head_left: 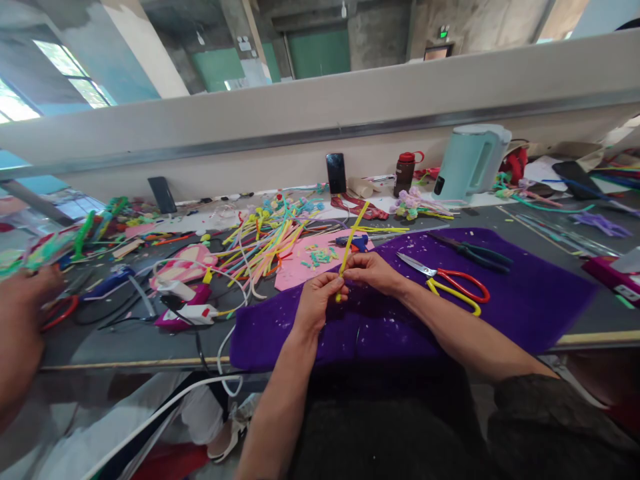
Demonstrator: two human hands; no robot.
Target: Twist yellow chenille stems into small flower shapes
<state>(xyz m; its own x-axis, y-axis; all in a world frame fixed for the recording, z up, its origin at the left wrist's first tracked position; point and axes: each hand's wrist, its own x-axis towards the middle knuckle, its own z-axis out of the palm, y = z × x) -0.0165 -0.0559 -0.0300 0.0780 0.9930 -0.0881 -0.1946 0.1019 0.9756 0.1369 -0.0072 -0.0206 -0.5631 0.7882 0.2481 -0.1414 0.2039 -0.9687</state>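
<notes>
Head camera view: both hands work over a purple cloth (530,280) spread on the desk (115,347), with a yellow pipe cleaner (353,232) between them. The left hand (319,297) pinches it near its lower end, thumb against curled fingers; the right hand (371,270) is closed around the same stretch, fingertips almost meeting the left ones. The long free part rises above the grip, leaning slightly right, while a short end pokes out below.

Just right of the hands, scissors (434,271) with one red and one yellow handle lie on the cloth, and dark-handled pliers (470,252) rest behind them. Beyond the hands, a pink sheet (289,272) carries short green and yellow snippets (320,255); a blue tool (359,241), partly hidden, lies beside them. Loose pipe cleaners (265,243) fan out to the left.

Farther back stand a black phone (336,173), a red-lidded bottle (404,176) and a pale-green kettle (463,163). Writing is scarce — the lit green sign (443,32) high up and the white label (629,295) at the right edge are too small to read. At far left, another person's hand (25,313) is blurred.
</notes>
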